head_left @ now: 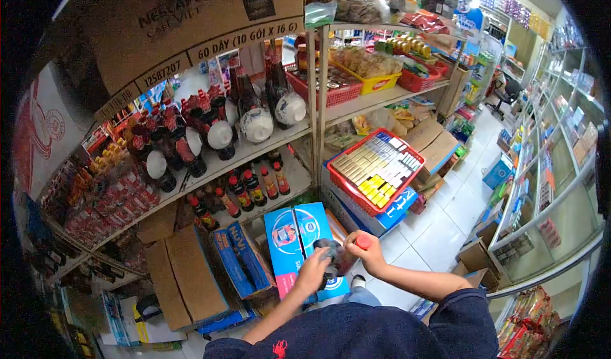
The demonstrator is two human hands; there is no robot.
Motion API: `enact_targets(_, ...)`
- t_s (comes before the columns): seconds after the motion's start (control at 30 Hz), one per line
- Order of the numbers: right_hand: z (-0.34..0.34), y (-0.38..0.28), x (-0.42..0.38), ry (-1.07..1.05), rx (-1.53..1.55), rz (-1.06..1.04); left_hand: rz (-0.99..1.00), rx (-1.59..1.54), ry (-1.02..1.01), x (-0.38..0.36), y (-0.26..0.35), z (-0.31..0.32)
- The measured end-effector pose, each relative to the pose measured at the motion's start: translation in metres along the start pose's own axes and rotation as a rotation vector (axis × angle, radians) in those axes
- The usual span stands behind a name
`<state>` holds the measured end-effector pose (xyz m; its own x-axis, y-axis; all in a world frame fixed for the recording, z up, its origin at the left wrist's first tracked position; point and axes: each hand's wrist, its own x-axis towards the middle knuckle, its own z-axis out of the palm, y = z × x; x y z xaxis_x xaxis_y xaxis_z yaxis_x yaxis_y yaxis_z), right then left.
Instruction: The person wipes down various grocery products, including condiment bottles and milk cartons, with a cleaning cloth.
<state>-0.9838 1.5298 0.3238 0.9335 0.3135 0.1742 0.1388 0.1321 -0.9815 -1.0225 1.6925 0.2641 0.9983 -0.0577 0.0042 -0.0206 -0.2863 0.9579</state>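
Head view: lowest and nearest, a dark blue shirt (369, 333) with a small red mark. Just past it, two bare hands, close together. In the left hand (312, 273), a bunched grey cloth (328, 249), with fingers curled around it. In the right hand (370, 256), a red-topped thing (364, 241), with fingers wrapped tight and the red end poking out. Cannot tell its whole shape through the blur.

Right behind the hands, a blue and pink box (286, 232). To its left, a blue NUVI box (237, 263), then a brown cardboard box (191, 276). To its right, a red basket (350, 198) full of little packs (379, 168), up on another blue box (402, 207).

Farther back, shelves (299, 135) with short red-capped bottles (253, 184) down low, and tall dark bottles (277, 79) by white bowls (256, 125) above. Up high, a big brown NESCAFÉ box (184, 41). Off to the right, white floor tiles (439, 232) and a glass case (534, 238). Way back, a black chair (509, 95).
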Motion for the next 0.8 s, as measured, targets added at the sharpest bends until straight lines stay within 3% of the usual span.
enact_targets(0.03,0.001,-0.003,-0.003,0.003,-0.002,-0.009,0.069,-0.023,0.014,-0.005,0.017,0.008)
enact_targets(0.1,0.004,-0.008,-0.008,0.217,-0.030,0.034,0.158,-0.156,0.023,-0.016,0.044,0.020)
enact_targets(0.17,0.004,-0.002,-0.006,0.278,-0.053,-0.044,0.296,-0.004,-0.023,-0.023,0.058,0.022)
enact_targets(0.23,0.001,0.001,-0.009,0.426,0.102,0.013,0.435,0.041,0.022,-0.020,0.055,0.030)
enact_targets(0.3,-0.003,-0.004,-0.011,0.425,0.222,0.014,0.410,0.253,0.022,-0.011,0.054,0.036)
enact_targets(0.37,-0.011,-0.012,-0.014,0.422,0.318,-0.156,0.412,0.429,0.108,0.002,0.044,0.043)
enact_targets(0.47,-0.036,-0.021,-0.021,0.378,0.354,-0.248,0.460,0.117,0.198,0.020,0.035,0.068)
enact_targets(0.57,-0.064,-0.029,-0.023,0.311,0.426,-0.311,0.487,0.267,0.153,0.037,0.049,0.078)
enact_targets(0.67,-0.085,-0.034,-0.031,0.219,0.285,-0.455,0.507,0.154,0.081,0.053,0.056,0.107)
enact_targets(0.7,-0.091,-0.033,-0.035,0.218,0.292,-0.440,0.493,0.055,0.021,0.048,0.071,0.120)
enact_targets(0.8,-0.122,-0.035,-0.038,0.390,0.299,-0.269,0.627,0.161,0.073,0.043,0.118,0.154)
